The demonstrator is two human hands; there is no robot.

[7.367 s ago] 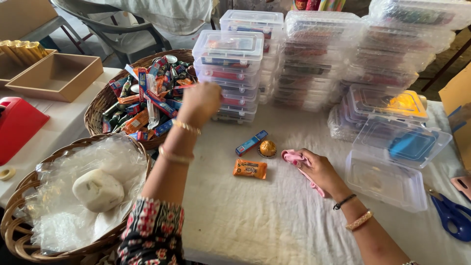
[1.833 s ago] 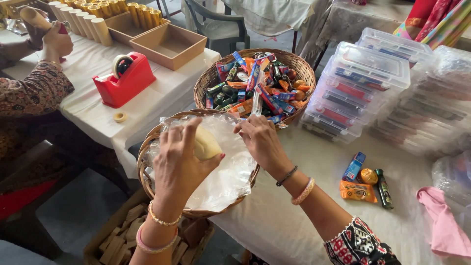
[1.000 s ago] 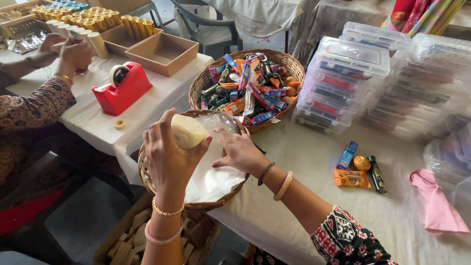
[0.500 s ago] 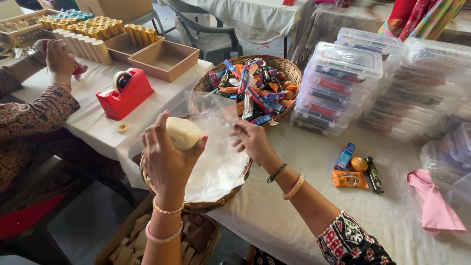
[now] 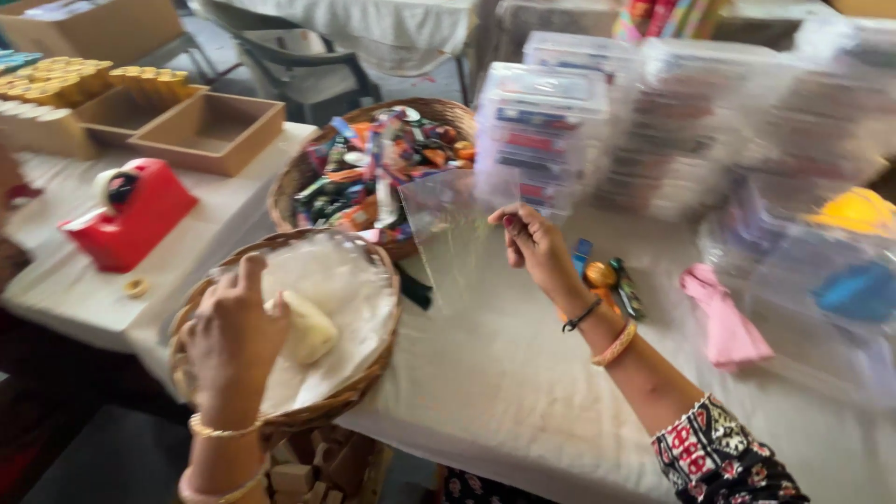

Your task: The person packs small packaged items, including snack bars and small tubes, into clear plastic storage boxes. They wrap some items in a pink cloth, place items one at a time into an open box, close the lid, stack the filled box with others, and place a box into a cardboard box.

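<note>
My right hand pinches a clear plastic bag by its edge and holds it up above the white table. My left hand rests over a wicker basket full of clear bags, touching a cream oval lump that lies in it. Behind stands a second wicker basket heaped with colourful wrapped sweets. A few small sweets lie on the table just right of my right hand.
Stacks of clear plastic boxes line the back and right. A pink cloth lies on the table. On the left table are a red tape dispenser, cardboard trays and gold-topped jars. A chair stands behind.
My right hand has pulled one clear bag out of the basket and lifted it to the right. My left hand has lowered the cream lump back into the basket. The view swung right.
</note>
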